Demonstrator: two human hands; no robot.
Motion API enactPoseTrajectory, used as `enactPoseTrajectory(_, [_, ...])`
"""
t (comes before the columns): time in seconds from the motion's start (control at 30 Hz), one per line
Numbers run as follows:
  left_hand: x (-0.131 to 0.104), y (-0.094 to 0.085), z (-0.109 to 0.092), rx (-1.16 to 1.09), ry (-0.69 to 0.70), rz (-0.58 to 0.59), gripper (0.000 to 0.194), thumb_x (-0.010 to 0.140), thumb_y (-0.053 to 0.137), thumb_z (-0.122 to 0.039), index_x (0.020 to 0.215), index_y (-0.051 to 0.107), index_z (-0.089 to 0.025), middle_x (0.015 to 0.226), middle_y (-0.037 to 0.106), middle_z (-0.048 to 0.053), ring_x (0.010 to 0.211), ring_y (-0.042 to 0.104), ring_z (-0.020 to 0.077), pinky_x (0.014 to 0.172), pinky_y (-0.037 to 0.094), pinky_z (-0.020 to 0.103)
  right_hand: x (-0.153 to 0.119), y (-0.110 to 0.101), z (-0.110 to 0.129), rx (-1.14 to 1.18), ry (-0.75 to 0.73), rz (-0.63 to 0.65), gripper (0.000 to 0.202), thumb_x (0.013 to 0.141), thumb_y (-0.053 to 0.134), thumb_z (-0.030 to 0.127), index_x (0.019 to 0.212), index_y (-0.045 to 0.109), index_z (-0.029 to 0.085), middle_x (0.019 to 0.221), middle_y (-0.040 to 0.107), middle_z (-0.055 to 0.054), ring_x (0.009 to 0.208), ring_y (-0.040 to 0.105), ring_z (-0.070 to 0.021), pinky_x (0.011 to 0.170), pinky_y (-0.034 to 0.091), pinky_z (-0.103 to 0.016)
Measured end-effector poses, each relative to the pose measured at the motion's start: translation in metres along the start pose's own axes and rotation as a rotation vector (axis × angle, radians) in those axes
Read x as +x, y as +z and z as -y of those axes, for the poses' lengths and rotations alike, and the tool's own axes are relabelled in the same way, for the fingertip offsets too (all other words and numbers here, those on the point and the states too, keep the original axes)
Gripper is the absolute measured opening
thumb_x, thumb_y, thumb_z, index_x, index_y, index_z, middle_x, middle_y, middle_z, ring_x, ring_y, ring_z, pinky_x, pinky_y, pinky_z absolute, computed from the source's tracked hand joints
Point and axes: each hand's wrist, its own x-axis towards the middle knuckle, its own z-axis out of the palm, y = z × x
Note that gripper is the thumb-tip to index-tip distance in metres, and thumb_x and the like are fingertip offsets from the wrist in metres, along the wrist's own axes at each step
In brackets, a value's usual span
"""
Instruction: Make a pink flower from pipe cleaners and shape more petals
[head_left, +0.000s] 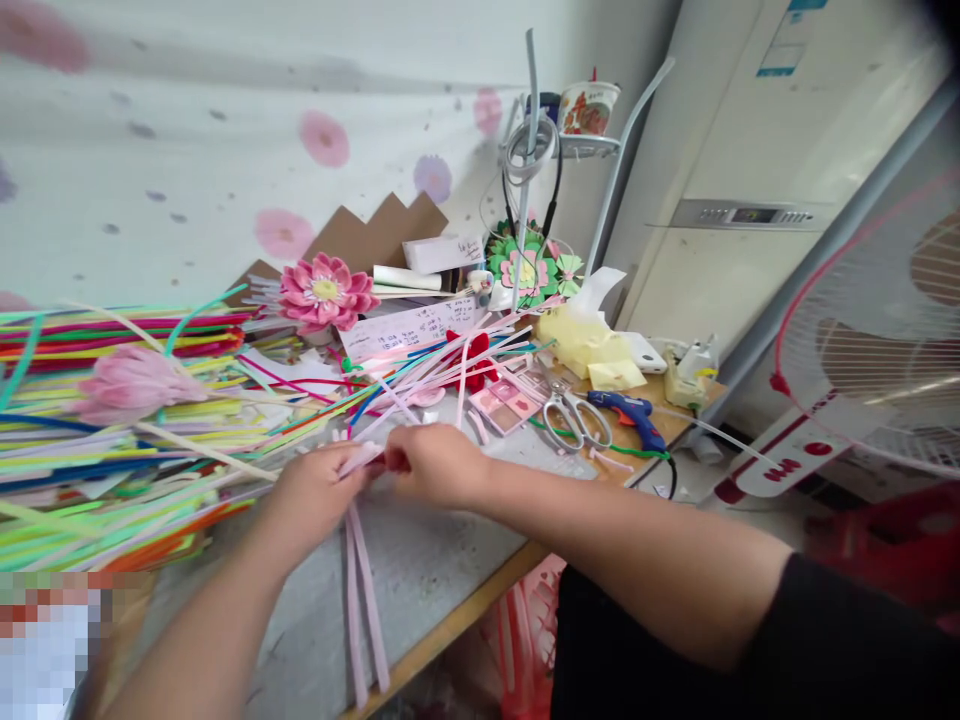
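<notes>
Pale pink pipe cleaners (360,600) run down from my left hand (319,492) over the grey table (442,575). That hand is closed around their upper part, where a light pink bundle shows between thumb and fingers. Close against it, my right hand (439,465) is curled shut at the same bundle; what its fingertips pinch is hidden. More pink pipe cleaners (450,365) lie loose just beyond both hands. To the right of them are silver scissors (576,418) and a blue glue gun (628,415).
Heaps of coloured pipe cleaners (112,460) cover the left side, with a pale pink flower (131,385) on top. Behind stands a darker pink flower (328,291). A pink-rimmed fan (885,330) is at the right. A power strip (688,375) sits at the table's right corner.
</notes>
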Motion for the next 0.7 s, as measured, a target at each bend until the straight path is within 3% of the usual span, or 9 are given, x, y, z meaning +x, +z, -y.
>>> enactPoseTrajectory(0.13, [-0.010, 0.000, -0.014, -0.082, -0.010, 0.032, 0.021, 0.068, 0.060, -0.039, 0.071, 0.068, -0.020, 0.064, 0.066, -0.001, 0.066, 0.056, 0.0195, 0.059, 0.037, 0.025, -0.008, -0.027, -0.010, 0.178, -0.060, -0.144, 0.018, 0.071, 0.055, 0.009, 0.085, 0.063, 0.015, 0.079, 0.064, -0.003, 0.066, 0.054, -0.0111, 0.060, 0.037, -0.020])
enactPoseTrajectory(0.27, [-0.014, -0.001, -0.021, -0.174, 0.009, -0.038, 0.013, 0.066, 0.065, -0.035, 0.063, 0.067, -0.022, 0.057, 0.061, -0.001, 0.060, 0.052, 0.0188, 0.056, 0.034, 0.024, -0.015, -0.048, -0.018, 0.086, -0.196, -0.054, 0.009, 0.076, 0.057, 0.012, 0.075, 0.066, 0.013, 0.075, 0.063, -0.006, 0.071, 0.054, -0.0145, 0.065, 0.037, -0.024])
enactPoseTrajectory(0.37, [-0.015, -0.005, -0.024, -0.134, 0.087, -0.030, 0.016, 0.069, 0.062, -0.031, 0.057, 0.063, -0.021, 0.058, 0.057, -0.001, 0.060, 0.049, 0.0171, 0.056, 0.033, 0.024, -0.019, -0.055, -0.018, 0.174, -0.056, -0.128, 0.012, 0.077, 0.055, 0.015, 0.067, 0.061, 0.014, 0.066, 0.060, -0.004, 0.061, 0.051, -0.0131, 0.059, 0.036, -0.025])
enactPoseTrajectory(0.47, [-0.018, -0.006, -0.030, -0.143, 0.146, -0.005, 0.018, 0.071, 0.061, -0.028, 0.056, 0.061, -0.019, 0.063, 0.055, 0.000, 0.063, 0.049, 0.0153, 0.059, 0.034, 0.023, -0.018, -0.054, -0.011, 0.666, 0.164, -0.166, 0.013, 0.080, 0.050, 0.021, 0.067, 0.051, 0.017, 0.051, 0.052, 0.003, 0.047, 0.047, -0.0104, 0.051, 0.037, -0.024])
enactPoseTrajectory(0.57, [-0.023, 0.004, -0.039, -0.398, 0.055, 0.048, 0.019, 0.074, 0.060, -0.032, 0.062, 0.061, -0.017, 0.060, 0.054, -0.001, 0.053, 0.044, 0.0111, 0.053, 0.033, 0.022, -0.015, -0.048, 0.001, 1.270, 0.257, -0.203, 0.015, 0.081, 0.049, 0.024, 0.067, 0.045, 0.018, 0.052, 0.051, 0.005, 0.046, 0.050, -0.0095, 0.052, 0.044, -0.026])
enactPoseTrajectory(0.7, [-0.030, 0.022, -0.046, -0.753, -0.057, 0.159, 0.022, 0.080, 0.052, -0.036, 0.076, 0.059, -0.015, 0.060, 0.057, -0.001, 0.039, 0.033, 0.0052, 0.039, 0.022, 0.020, -0.011, -0.040, 0.020, 1.669, 0.312, -0.275, 0.014, 0.080, 0.052, 0.018, 0.067, 0.047, 0.016, 0.062, 0.057, 0.004, 0.056, 0.056, -0.0082, 0.062, 0.047, -0.025])
